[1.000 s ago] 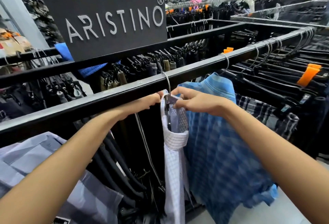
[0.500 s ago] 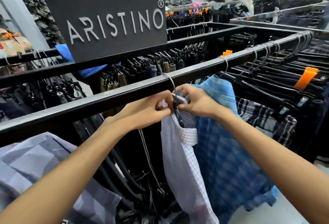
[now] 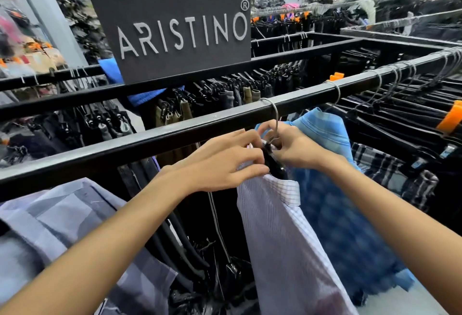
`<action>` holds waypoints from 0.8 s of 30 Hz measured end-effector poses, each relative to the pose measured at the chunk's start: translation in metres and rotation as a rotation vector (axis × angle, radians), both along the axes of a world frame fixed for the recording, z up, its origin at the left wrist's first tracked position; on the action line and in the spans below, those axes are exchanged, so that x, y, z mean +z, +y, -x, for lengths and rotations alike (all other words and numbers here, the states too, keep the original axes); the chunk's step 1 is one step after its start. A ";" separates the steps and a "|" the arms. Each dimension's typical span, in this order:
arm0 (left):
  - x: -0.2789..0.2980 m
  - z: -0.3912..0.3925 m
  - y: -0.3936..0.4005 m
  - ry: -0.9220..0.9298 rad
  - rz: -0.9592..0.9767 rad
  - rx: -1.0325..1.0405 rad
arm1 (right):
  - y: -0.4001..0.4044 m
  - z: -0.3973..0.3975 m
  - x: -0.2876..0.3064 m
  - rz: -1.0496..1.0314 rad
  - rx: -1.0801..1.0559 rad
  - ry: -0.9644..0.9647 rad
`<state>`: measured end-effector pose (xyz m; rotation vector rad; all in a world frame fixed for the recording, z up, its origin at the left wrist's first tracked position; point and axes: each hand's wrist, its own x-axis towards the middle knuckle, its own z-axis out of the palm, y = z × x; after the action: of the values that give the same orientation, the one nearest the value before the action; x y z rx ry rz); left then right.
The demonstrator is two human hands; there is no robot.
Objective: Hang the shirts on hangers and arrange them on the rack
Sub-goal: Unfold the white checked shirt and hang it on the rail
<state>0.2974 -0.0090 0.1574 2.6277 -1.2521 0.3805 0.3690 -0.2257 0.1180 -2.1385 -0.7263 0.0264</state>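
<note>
Mid-frame, the left hand [image 3: 225,162] is pinching the white shirt [image 3: 282,234] collar while the right hand [image 3: 295,149] is gripping, seemingly, the hanger [image 3: 273,164] neck, so squaring the collar comes before letting go.

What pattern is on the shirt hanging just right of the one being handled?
A blue check pattern, light and darker blue, on the blue shirt; the head view shows it.

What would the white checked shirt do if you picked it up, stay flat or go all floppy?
Probably floppy: the white checked shirt hangs in soft folds below the hanger. It looks thin, so likely light. The collar seems to keep its shape, so it may be a bit stiffer. It could slide off, since both hands, left and right, work at its neck.
</note>
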 end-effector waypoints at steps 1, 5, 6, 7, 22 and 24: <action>0.002 0.000 0.001 -0.001 -0.017 -0.013 | -0.001 0.001 0.001 0.009 0.007 -0.002; 0.004 -0.007 0.009 0.065 -0.085 -0.053 | -0.004 -0.001 0.001 0.003 0.015 -0.018; 0.002 -0.008 0.010 0.073 -0.088 -0.051 | -0.004 -0.001 0.002 0.006 0.017 -0.015; 0.003 -0.007 0.010 0.083 -0.090 -0.044 | -0.004 -0.002 0.003 0.009 0.023 -0.013; 0.017 -0.007 0.019 0.078 -0.210 -0.199 | -0.009 0.005 0.025 -0.172 0.077 0.259; 0.016 -0.008 0.022 0.119 -0.176 -0.212 | -0.011 0.006 0.024 -0.201 0.097 0.288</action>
<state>0.3058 0.0131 0.1737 2.5756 -1.5682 0.0810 0.3629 -0.2365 0.1422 -1.8577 -0.6332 0.2950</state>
